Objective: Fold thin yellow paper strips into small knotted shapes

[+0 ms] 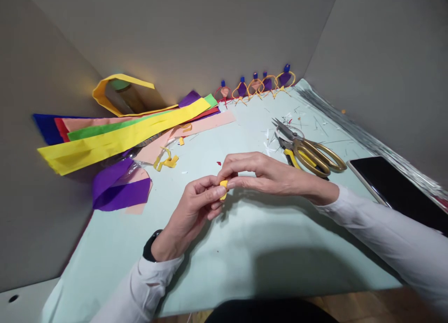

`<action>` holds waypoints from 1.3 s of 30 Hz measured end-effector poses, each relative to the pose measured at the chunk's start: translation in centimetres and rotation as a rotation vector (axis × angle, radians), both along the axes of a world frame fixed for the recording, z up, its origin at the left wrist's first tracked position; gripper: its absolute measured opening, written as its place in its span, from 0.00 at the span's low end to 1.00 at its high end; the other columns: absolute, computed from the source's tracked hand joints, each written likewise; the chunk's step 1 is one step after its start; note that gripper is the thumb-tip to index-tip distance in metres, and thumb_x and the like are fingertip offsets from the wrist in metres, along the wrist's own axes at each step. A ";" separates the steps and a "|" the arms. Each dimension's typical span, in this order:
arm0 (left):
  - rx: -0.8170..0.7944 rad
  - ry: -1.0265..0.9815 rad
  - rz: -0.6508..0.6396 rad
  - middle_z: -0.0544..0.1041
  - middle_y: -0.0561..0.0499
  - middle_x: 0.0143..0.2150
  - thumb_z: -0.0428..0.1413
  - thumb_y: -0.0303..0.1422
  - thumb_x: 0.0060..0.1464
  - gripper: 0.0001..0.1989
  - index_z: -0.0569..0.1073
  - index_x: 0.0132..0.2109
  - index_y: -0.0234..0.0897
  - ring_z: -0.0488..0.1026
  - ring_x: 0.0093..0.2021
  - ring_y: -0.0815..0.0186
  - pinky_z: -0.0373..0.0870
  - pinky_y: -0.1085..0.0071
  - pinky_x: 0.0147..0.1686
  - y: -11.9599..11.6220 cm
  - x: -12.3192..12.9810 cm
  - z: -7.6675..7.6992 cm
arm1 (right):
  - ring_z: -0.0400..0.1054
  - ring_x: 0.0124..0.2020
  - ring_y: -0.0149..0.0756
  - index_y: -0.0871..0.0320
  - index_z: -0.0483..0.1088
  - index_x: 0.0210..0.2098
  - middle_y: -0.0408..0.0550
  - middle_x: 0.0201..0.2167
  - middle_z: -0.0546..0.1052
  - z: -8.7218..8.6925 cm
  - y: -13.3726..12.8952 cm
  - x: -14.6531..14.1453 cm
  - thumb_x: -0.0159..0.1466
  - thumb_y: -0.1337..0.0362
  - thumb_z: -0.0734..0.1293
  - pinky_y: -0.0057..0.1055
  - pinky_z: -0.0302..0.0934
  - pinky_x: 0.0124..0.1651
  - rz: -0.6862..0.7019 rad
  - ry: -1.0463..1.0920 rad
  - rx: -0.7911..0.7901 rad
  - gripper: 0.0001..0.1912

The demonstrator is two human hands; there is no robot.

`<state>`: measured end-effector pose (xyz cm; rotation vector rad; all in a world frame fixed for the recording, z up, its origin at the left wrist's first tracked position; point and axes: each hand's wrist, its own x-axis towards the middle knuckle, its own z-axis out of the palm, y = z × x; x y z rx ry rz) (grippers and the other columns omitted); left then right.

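Observation:
Between my two hands is a small yellow piece (223, 190), rolled or folded, that looks like felt or paper. My left hand (201, 197) pinches it between thumb and fingers from the left. From the right, the fingertips of my right hand (250, 172) close on its upper end. Both hands hover over the middle of the pale green tabletop (245, 248). A tiny red scrap (219, 163) lies just beyond my fingers. Scissors with gold handles (308, 150) rest beyond my right hand, on top of yellow-and-black pliers (291, 158).
Coloured strips (122, 131) and a purple strip (122, 192) lie at the left, near yellow scraps (167, 160). Several small wire-and-fabric figures (255, 85) lean on the back wall. At the right are a phone (395, 187) and a bundle of silvery wires (371, 141). Wire clippings are scattered around the scissors.

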<state>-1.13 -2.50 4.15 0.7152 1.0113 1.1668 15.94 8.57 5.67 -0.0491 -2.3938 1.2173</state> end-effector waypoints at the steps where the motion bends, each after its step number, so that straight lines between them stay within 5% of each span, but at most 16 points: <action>1: 0.014 0.036 0.016 0.64 0.56 0.23 0.65 0.30 0.49 0.08 0.75 0.32 0.30 0.55 0.20 0.78 0.55 0.83 0.15 0.0 0.0 0.0 | 0.68 0.41 0.32 0.62 0.73 0.46 0.50 0.40 0.73 0.0 0.0 0.0 0.70 0.67 0.61 0.29 0.61 0.45 -0.008 0.002 0.002 0.10; 9: 0.200 0.452 0.217 0.68 0.56 0.25 0.63 0.34 0.53 0.07 0.75 0.33 0.35 0.61 0.20 0.76 0.59 0.79 0.18 -0.5 0.1 0.0 | 0.71 0.37 0.33 0.60 0.74 0.41 0.47 0.37 0.77 -0.7 -1.1 -0.7 0.67 0.63 0.66 0.30 0.64 0.42 -0.240 0.019 -0.182 0.08; 13: 0.219 0.539 0.253 0.68 0.56 0.25 0.63 0.35 0.52 0.08 0.75 0.32 0.34 0.62 0.21 0.75 0.60 0.77 0.19 -0.5 0.3 0.1 | 0.70 0.35 0.31 0.60 0.73 0.37 0.46 0.35 0.77 -0.8 -1.6 -0.9 0.65 0.68 0.66 0.29 0.64 0.41 -0.271 0.058 -0.139 0.04; 28: 0.220 0.319 0.125 0.70 0.55 0.27 0.60 0.34 0.56 0.05 0.76 0.35 0.36 0.65 0.23 0.73 0.63 0.76 0.22 -0.6 -0.1 -0.2 | 0.69 0.38 0.34 0.59 0.71 0.41 0.50 0.36 0.75 -2.1 -2.4 -1.4 0.67 0.70 0.63 0.32 0.65 0.41 -0.346 0.324 0.192 0.05; 39: 0.310 0.420 0.234 0.71 0.54 0.27 0.60 0.34 0.56 0.05 0.76 0.35 0.36 0.66 0.24 0.71 0.64 0.74 0.23 -0.6 -0.1 -0.1 | 0.71 0.38 0.33 0.60 0.73 0.40 0.49 0.37 0.78 -0.9 -2.4 -1.1 0.66 0.69 0.66 0.30 0.65 0.43 -0.357 0.185 -0.029 0.05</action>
